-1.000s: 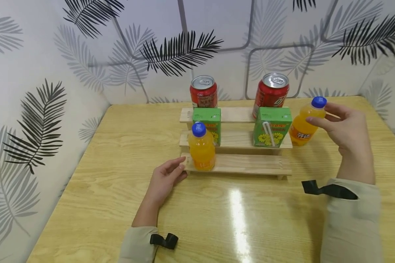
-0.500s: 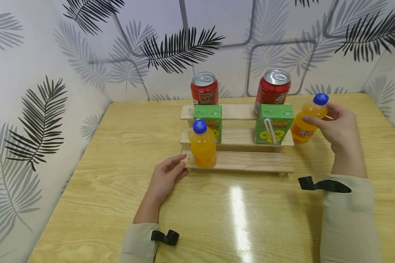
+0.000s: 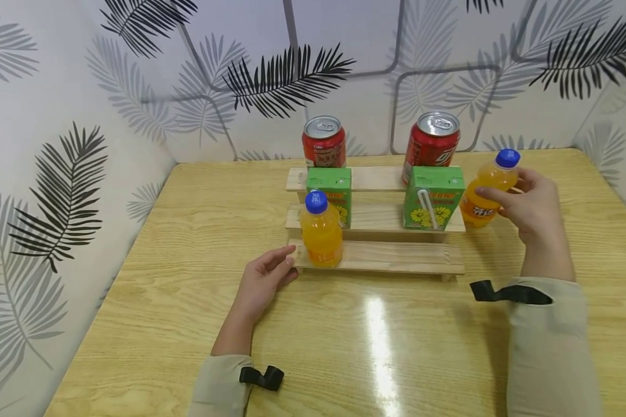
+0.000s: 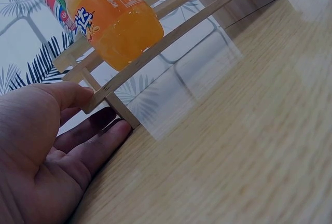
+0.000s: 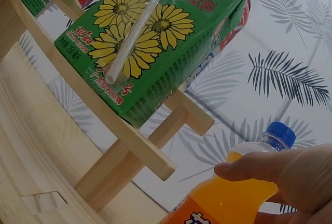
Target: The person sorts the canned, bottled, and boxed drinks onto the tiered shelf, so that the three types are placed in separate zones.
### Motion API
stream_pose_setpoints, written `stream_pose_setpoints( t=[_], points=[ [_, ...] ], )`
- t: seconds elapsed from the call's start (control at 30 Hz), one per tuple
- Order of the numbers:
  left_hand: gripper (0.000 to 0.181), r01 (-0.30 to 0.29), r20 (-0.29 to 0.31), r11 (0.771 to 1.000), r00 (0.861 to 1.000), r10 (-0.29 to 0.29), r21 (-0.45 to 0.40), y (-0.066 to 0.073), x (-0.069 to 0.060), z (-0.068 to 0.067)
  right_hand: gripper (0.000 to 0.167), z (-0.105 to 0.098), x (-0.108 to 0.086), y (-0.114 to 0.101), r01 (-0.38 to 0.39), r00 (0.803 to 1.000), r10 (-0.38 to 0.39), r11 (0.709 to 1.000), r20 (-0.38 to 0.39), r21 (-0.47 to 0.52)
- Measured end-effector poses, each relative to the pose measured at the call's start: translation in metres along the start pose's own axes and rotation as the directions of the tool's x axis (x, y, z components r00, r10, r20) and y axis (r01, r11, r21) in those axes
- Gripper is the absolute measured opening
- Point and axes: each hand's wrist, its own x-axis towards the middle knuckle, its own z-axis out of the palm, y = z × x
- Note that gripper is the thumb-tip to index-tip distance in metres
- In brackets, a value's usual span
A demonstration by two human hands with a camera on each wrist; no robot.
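Note:
My right hand grips an orange soda bottle with a blue cap, just right of the wooden stepped rack. The bottle leans slightly; in the right wrist view its base is cut off. At the rack's lower left end is my left hand; the left wrist view shows its thumb on the bottom plank's end and its fingers beneath, by the leg. A second orange soda bottle stands on the left of the bottom step. Green drink cartons stand on the middle step, left and right, the right one with a straw.
Two red soda cans, one at left and one at right, stand on the top step. The rack stands on a wood-grain table. Behind it is a wall with a leaf pattern.
My right hand and forearm have shifted slightly left, while the bottle in its grip stays beside the rack. My left hand keeps its place at the rack's end.

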Motion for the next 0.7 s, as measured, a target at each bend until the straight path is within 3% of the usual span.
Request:
stream_pose_setpoints(
  t=[0.4,0.7],
  points=[
    [0.033,-0.023,0.002,1.000,1.000,0.023,0.009,-0.0010,-0.0013,0.0005,0.080,0.0042,0.0037,0.0069,0.014,0.998,-0.015,1.000,-0.053,-0.010],
    [0.032,-0.007,-0.001,1.000,1.000,0.007,0.009,-0.0014,0.0000,-0.0008,0.076,0.0060,0.0033,0.0055,0.032,0.996,-0.033,0.999,-0.083,-0.015]
  ],
)
